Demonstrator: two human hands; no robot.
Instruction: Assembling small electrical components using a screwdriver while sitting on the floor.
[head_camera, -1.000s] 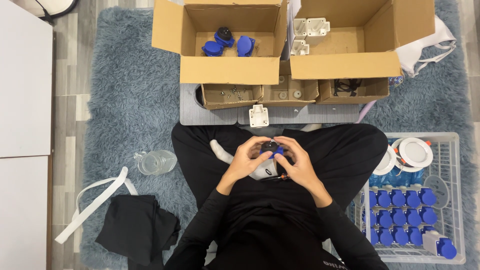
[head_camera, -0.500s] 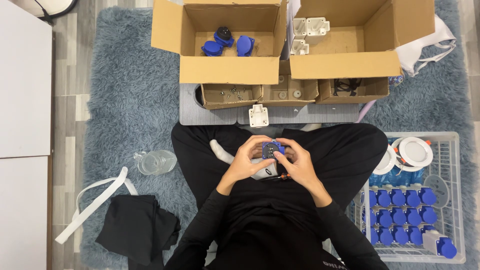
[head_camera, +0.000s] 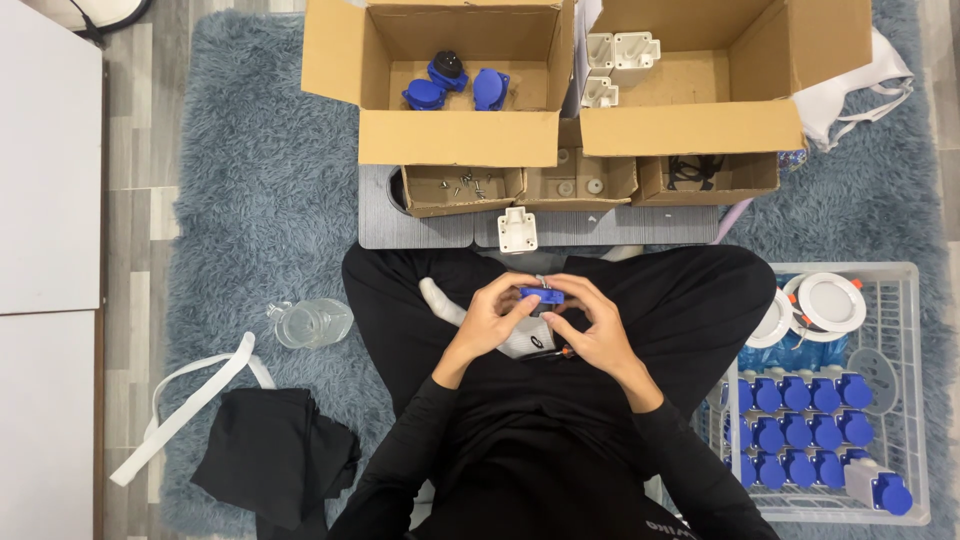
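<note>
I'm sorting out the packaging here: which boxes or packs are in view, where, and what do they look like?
Left cardboard box: top centre on the rug, brown, open, blue parts inside.
Right cardboard box: top right, brown, open, white parts inside.
Three small cardboard trays: in front of the boxes, brown, shallow.
No labels, signs or screens visible.

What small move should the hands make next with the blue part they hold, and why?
Probably keep the small blue part pinched between the left hand and right hand and finish fitting the small metal piece on its top. Both hands grip it over the lap, so it seems unfinished. The cardboard box with blue parts lies ahead.
</note>
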